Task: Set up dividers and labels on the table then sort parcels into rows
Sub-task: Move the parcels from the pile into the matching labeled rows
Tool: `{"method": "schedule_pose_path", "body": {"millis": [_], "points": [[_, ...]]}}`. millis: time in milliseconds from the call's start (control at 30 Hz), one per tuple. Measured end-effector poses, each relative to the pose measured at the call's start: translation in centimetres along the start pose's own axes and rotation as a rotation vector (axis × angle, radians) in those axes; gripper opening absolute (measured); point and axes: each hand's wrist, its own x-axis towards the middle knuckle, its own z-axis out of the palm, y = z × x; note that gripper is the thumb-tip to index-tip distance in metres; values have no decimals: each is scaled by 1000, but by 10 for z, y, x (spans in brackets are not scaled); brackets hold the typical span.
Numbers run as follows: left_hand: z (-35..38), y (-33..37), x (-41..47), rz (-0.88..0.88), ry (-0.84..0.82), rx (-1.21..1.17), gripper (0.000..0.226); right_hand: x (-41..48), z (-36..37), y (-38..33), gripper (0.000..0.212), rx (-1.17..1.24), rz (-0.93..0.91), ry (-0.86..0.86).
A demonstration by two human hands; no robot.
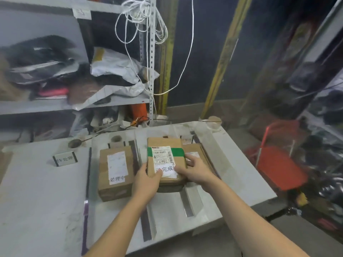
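Observation:
A cardboard parcel with a green tape band (165,143) and white labels sits raised in the table's right row. My left hand (148,178) grips its near left corner and my right hand (196,168) holds its near right edge. It lies on top of another flat parcel (194,151) and a dark item underneath. A second brown parcel (116,171) with white labels rests in the middle row. Dark divider strips (87,182) (145,225) run front to back on the white table (37,191). A small standing label card (65,160) marks the left row.
Metal shelving (74,102) at the back left holds bags and mail pouches, with white cord (146,34) hanging from its post. A red stool or cart (280,164) stands right of the table. Another label card (186,139) sits behind the parcels.

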Motion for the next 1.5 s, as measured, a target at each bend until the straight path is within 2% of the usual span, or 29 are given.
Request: {"method": "schedule_pose_path", "body": {"millis": [167,267,500,700,867,1000,1100,1200,1500], "points": [[31,-3,40,-113,86,-24,49,62,5,17,48,-14,19,-94],[55,-6,57,-153,162,-26,48,87,7,26,49,-84,24,-121],[83,-16,85,-232,215,11,50,120,13,43,44,-157,56,-160],[87,-32,92,-256,230,34,54,124,18,54,69,-165,116,-102],[84,-30,82,-150,240,140,56,119,21,50,69,-229,129,-109],[68,-12,75,-80,243,152,57,111,23,27,69,-250,0,-101],[37,4,62,-24,275,139,68,103,25,-3,69,-256,-133,-150],[-6,20,43,-3,377,236,62,94,40,-30,70,-292,-286,-188],[-180,5,-41,-22,566,547,66,24,155,-93,63,-563,-706,-340]]}}
